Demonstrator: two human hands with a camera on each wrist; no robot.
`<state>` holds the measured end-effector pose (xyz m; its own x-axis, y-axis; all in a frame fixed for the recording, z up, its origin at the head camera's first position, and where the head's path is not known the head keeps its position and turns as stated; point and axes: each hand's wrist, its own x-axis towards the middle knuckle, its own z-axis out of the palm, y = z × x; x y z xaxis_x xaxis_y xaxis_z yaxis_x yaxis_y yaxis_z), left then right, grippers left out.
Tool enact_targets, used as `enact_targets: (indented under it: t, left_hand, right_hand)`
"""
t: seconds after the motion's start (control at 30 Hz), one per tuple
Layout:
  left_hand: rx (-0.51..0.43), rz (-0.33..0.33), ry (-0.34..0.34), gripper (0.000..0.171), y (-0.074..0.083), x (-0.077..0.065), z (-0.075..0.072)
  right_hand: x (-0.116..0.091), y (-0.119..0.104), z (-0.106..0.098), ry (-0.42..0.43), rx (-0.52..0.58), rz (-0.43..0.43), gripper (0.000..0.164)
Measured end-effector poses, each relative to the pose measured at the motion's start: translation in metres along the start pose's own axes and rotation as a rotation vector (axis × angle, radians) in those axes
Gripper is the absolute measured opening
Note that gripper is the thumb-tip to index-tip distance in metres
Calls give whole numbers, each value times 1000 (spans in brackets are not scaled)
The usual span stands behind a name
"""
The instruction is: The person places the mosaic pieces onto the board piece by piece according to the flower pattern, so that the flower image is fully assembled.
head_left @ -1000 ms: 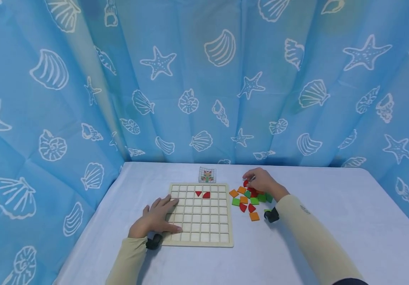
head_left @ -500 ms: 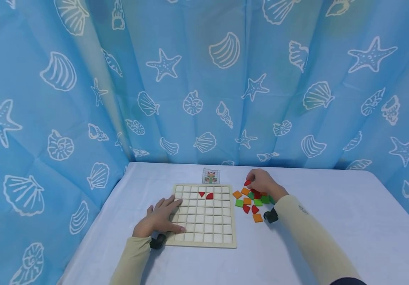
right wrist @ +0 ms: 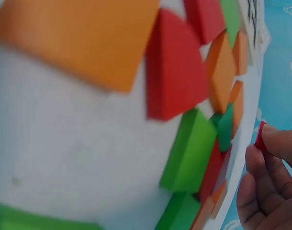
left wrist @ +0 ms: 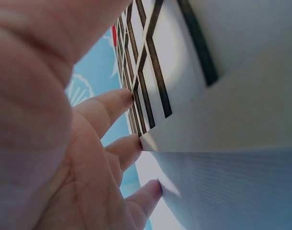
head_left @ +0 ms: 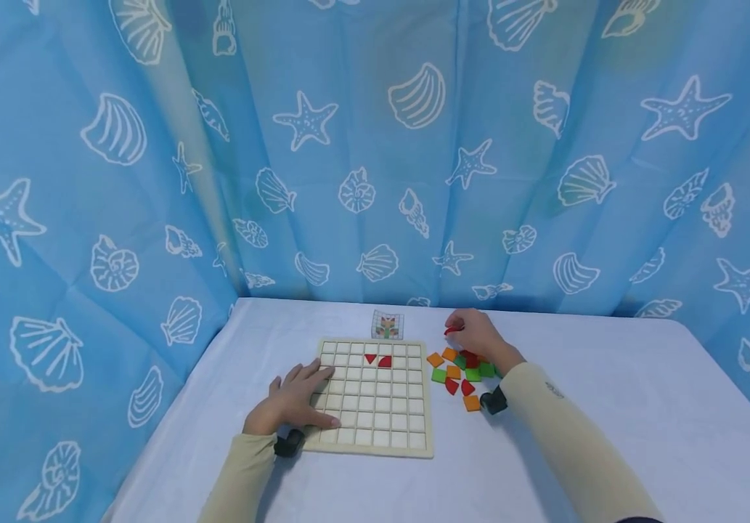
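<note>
Red between thumb and finger, a small piece (head_left: 452, 330) is pinched by the right hand (head_left: 475, 335) at the far side of the orange, green and red blocks (head_left: 473, 375). The left hand (head_left: 292, 399), fingers spread, rests across the left side of a pale grid board (head_left: 366, 452). In row 2 from its far edge sit 1 red triangle (head_left: 370, 358) and 1 red quarter-circle (head_left: 385, 361); a pattern card (head_left: 388, 326) lies just beyond.
</note>
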<state>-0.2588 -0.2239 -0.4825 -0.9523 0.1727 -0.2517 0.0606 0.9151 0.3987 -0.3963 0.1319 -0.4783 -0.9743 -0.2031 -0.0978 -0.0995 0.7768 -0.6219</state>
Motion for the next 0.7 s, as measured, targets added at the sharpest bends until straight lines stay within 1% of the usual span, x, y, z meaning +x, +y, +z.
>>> enact_targets:
  t: [0.13,0.27,0.37,0.47,0.57,0.7]
  left_hand:
    - [8,-6,-1,102,1,-1,1]
    - [6,-8,-3,102,2,-1,0]
    - [2,-12,-5,103,2,-1,0]
    - [2,-22,-6,103,3,0,0]
    - [8,-29,-5,103,3,0,0]
    - [13,-26,-1,103,2,-1,1]
  right_hand:
    - [1,-1,4,26,37,-40,29]
    - [3,-5,9,37,113,-36,29]
    - [3,-11,13,28,157,-16,28]
    - [2,-17,18,13,175,-14,28]
    - [0,-23,22,4,197,-27,29]
    - [-3,-29,28,11,227,-51,24]
